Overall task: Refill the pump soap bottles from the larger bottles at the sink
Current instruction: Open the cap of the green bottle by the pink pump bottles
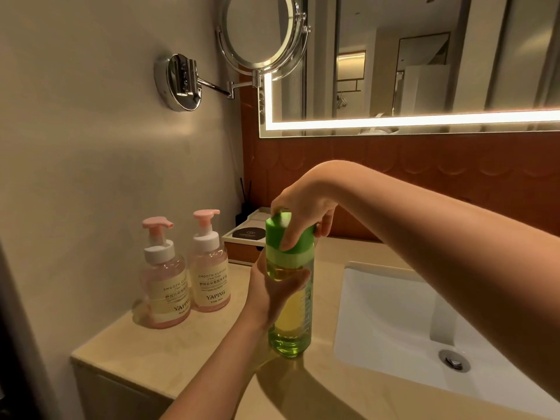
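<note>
The left hand (274,294) grips the green bottle (290,301) upright just left of the sink (394,322), steadying it while the right hand (303,221) clasps its green cap (288,237), probably to unscrew. Two pink pump bottles (185,271) wait farther left.

Green-capped bottle (291,328) of yellow liquid, upright — two pink pump bottles (166,286) (side by side) leftward

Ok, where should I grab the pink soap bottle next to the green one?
Grip the right pink bottle round its wide body, below the white collar, coming from the front: it stands upright, the other pink bottle crowds its left side, and the pump sits on a thin neck.
</note>
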The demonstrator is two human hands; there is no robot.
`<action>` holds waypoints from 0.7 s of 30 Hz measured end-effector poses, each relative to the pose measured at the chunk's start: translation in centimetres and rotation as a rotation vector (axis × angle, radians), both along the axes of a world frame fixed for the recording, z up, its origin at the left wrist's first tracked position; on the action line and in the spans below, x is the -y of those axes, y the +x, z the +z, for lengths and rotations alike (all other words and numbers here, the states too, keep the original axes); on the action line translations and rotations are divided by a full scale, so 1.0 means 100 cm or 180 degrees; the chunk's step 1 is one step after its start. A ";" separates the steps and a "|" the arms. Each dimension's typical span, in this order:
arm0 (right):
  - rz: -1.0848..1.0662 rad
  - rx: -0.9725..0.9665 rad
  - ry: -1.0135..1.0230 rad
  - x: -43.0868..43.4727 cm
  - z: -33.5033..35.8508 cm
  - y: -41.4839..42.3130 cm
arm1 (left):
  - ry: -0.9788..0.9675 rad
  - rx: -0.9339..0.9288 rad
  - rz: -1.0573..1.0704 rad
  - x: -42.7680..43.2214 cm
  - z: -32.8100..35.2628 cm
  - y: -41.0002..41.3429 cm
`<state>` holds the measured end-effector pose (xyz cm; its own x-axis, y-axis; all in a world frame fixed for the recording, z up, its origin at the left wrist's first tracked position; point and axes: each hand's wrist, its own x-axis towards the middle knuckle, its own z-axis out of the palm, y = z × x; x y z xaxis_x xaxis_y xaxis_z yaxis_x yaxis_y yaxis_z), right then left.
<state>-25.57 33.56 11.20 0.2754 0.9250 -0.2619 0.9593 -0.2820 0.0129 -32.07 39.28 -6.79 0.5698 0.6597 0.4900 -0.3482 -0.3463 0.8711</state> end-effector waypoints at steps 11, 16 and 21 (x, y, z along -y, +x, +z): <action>-0.0410 0.0155 0.0402 0.001 -0.017 -0.018 | 0.0121 -0.0076 0.0287 0.004 -0.001 -0.002; -0.0096 0.0193 0.0128 -0.006 -0.009 -0.008 | 0.0231 0.0064 0.0301 0.000 -0.003 0.001; 0.0194 -0.0074 -0.0081 -0.003 -0.001 -0.002 | 0.0134 -0.0019 0.0168 0.001 0.000 0.000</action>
<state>-25.74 33.84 11.13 0.2123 0.9328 -0.2913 0.9749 -0.2228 -0.0032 -32.10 39.13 -6.77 0.5378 0.6678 0.5146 -0.3232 -0.4004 0.8574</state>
